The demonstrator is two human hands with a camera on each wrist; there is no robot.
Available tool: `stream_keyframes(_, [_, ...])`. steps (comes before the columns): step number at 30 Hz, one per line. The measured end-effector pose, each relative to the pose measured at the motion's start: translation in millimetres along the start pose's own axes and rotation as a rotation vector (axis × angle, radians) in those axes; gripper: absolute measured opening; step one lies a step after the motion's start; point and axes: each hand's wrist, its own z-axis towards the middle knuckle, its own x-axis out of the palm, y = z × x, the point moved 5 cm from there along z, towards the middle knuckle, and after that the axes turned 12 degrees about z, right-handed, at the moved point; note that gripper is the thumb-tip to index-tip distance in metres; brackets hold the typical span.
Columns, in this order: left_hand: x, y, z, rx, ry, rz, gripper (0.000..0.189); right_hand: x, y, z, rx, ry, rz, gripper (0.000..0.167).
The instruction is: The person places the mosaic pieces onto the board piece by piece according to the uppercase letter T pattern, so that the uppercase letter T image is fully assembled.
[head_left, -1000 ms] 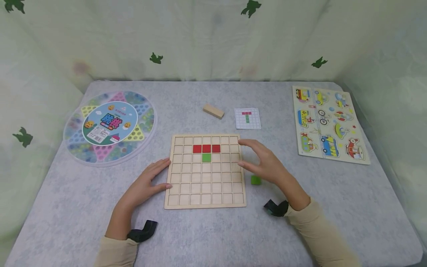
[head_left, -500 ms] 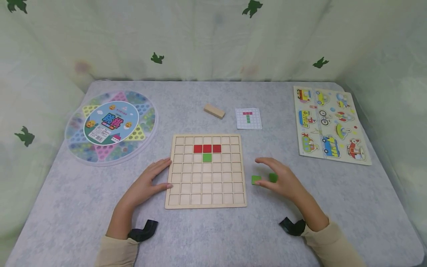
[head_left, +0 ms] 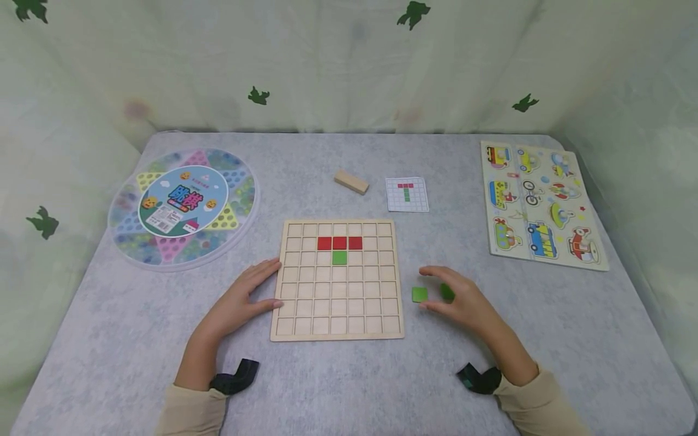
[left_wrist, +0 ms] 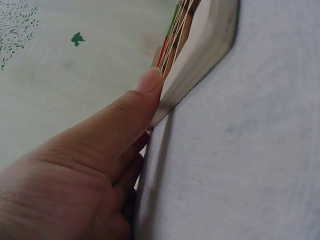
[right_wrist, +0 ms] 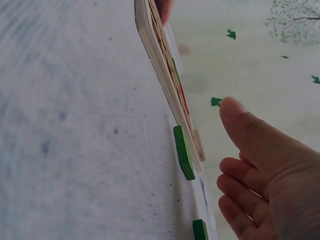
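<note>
A square wooden grid board (head_left: 339,290) lies on the table, with three red tiles (head_left: 340,243) in a row and one green tile (head_left: 339,258) under the middle one. My left hand (head_left: 240,303) rests at the board's left edge, thumb and fingertips touching it. To the right of the board, my right hand (head_left: 460,298) hovers with thumb and fingers spread apart, holding nothing. Below it two loose green tiles lie on the table: one green tile (head_left: 420,295) near the fingertips, another green tile (head_left: 447,293) partly hidden by the hand. Both show edge-on in the right wrist view.
Behind the board lie a small wooden block (head_left: 351,181) and a pattern card (head_left: 407,194) printed with a red and green T. A round Chinese checkers set (head_left: 184,209) is at the back left. A vehicle picture puzzle (head_left: 545,206) lies at the back right.
My right hand has moved from the board's right edge rightward and toward me, over the loose green tiles. The second loose tile has come into sight. My left hand stays at the board.
</note>
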Motion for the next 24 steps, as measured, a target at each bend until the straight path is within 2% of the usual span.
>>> stream_keyframes(8, [0.1,-0.8,-0.1,0.010,-0.005,0.006,0.075,3.8,-6.5,-2.3,0.064,0.031,-0.013,0.059])
stream_keyframes(14, [-0.1,-1.3,-0.9,0.010,-0.019,0.003,0.074,4.6,-9.6,-3.3,0.062,0.047,-0.039,0.054])
stream_keyframes(18, [0.1,-0.9,-0.8,0.010,-0.023,0.005,0.074,4.9,-9.9,-3.6,0.045,0.056,-0.084,0.048])
stream_keyframes(24, [0.3,-0.6,-0.7,0.008,-0.009,0.003,0.074,5.5,-7.6,-2.0,0.064,0.073,-0.113,0.033])
